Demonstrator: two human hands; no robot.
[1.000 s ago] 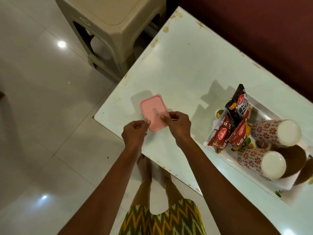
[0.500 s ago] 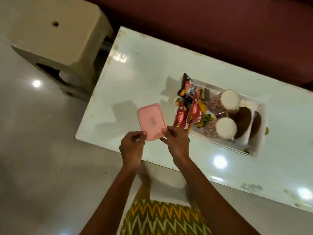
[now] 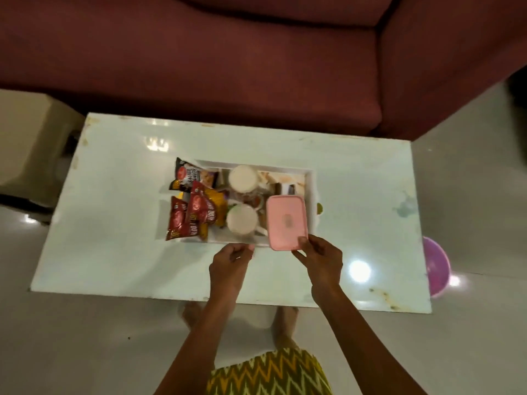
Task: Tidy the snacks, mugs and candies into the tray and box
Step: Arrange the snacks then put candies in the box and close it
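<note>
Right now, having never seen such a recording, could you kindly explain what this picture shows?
There is no machine here: a person wears a camera on the head, so the one view looks down at their own two bare hands. They stand at a white table in front of a dark red sofa. On the table lies a white tray: snack packets fill its left end, two patterned mugs are in the middle, and a closed pink box is over its right end; whether it rests there yet I cannot tell. The right hand has its grip on the box's near corner, thumb on the lid. The left hand hovers by the tray's near rim, fingers loosely curled, holding nothing.
</note>
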